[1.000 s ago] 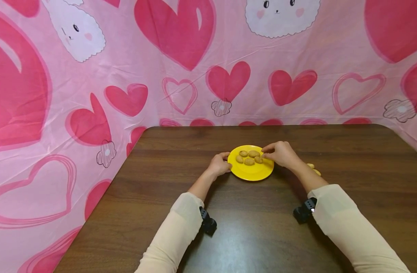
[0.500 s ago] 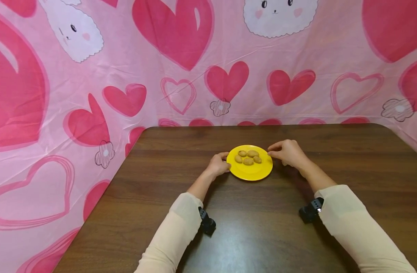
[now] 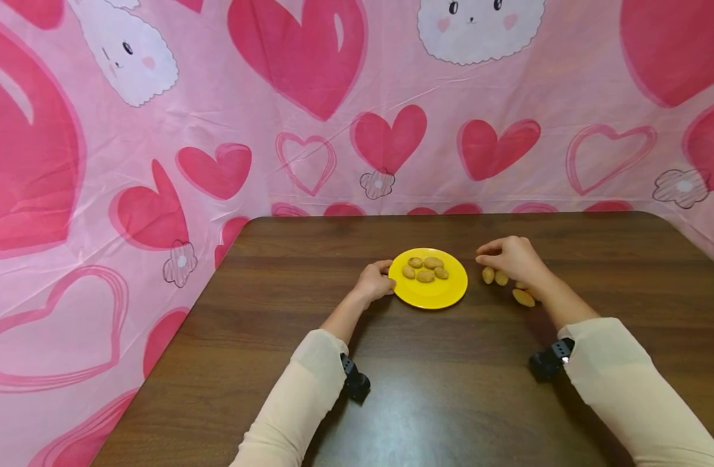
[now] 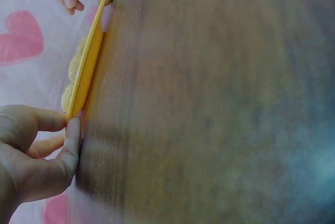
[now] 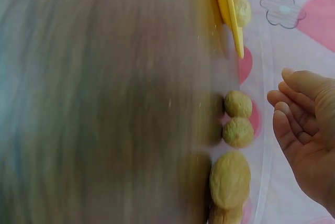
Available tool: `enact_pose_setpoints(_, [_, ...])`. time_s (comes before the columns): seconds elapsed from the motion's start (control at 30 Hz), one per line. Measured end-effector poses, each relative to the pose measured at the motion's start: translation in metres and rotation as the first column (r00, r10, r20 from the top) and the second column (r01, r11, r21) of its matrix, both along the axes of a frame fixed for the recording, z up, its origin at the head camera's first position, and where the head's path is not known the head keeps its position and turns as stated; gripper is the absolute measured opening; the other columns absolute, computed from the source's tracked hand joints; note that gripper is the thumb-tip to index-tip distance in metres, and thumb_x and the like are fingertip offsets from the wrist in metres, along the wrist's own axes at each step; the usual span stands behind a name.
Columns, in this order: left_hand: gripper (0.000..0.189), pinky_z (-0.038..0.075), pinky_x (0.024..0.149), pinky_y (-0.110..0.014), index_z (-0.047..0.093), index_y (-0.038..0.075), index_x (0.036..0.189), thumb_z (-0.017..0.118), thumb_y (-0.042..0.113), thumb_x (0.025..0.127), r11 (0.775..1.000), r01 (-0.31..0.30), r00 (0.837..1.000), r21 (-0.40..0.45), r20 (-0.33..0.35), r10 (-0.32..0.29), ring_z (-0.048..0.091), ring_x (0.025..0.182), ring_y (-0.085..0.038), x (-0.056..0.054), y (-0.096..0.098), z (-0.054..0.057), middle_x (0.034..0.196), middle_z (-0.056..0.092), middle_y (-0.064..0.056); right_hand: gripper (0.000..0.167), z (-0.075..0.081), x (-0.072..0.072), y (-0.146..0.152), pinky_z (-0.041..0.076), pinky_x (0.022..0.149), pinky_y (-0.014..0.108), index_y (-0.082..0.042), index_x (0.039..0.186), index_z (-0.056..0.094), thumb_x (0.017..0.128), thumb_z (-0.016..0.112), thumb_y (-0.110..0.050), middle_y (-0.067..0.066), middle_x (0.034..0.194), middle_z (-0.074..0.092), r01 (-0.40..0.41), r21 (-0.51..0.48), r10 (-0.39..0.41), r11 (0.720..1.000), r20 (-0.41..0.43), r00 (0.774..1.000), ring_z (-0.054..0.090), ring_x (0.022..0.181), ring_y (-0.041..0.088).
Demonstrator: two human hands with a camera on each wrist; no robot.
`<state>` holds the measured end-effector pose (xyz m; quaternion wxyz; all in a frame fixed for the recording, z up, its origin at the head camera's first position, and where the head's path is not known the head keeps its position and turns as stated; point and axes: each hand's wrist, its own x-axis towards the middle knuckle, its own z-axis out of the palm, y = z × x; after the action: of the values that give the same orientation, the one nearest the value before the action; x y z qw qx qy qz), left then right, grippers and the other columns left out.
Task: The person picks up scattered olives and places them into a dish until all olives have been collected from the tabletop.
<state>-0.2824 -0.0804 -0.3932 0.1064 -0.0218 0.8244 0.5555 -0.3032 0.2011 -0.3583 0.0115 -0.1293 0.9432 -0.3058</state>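
Observation:
My left hand [image 3: 375, 281] pinches the left rim of a round yellow plate [image 3: 429, 297], thumb on the near side and fingers behind; the left wrist view shows the plate edge between thumb [image 4: 73, 140] and fingers. Several small tan potatoes [image 3: 425, 276] lie grouped toward the plate's far half. Right of the plate, my right hand [image 3: 515, 259] is over more small potatoes on the table, its fingers loosely bent and holding nothing. In the right wrist view, two round potatoes [image 5: 238, 132] and a larger oval one [image 5: 230, 180] stand beside this hand [image 5: 309, 122], apart from it.
The brown wooden table [image 3: 438, 389] runs back to a pink heart-patterned cloth [image 3: 310, 84] behind and at the left. One oval potato [image 3: 523, 298] lies under the right wrist, partly near the forearm. Dark cameras are strapped at both wrists.
My right hand has left the potatoes on the plate and moved right, past the rim, to above the loose potatoes, uncovering some of them. The left hand and plate stay in place.

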Motion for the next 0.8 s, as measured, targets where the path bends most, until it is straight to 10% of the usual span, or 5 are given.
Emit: enact_pose_setpoints(0.8, [0.054, 0.054, 0.075, -0.031, 0.044, -0.001, 0.135, 0.056, -0.01, 0.083, 1.0, 0.005, 1.0, 0.031, -0.003, -0.005, 0.057, 0.091, -0.023, -0.002, 0.001, -0.001, 0.11, 0.053, -0.015, 0.024, -0.005, 0.012, 0.032, 0.049, 0.061, 0.035, 0.001, 0.091, 0.072, 0.08, 0.069, -0.02, 0.011, 0.078, 0.069, -0.054, 0.109, 0.065, 0.993, -0.097, 0.993, 0.059, 0.071, 0.023])
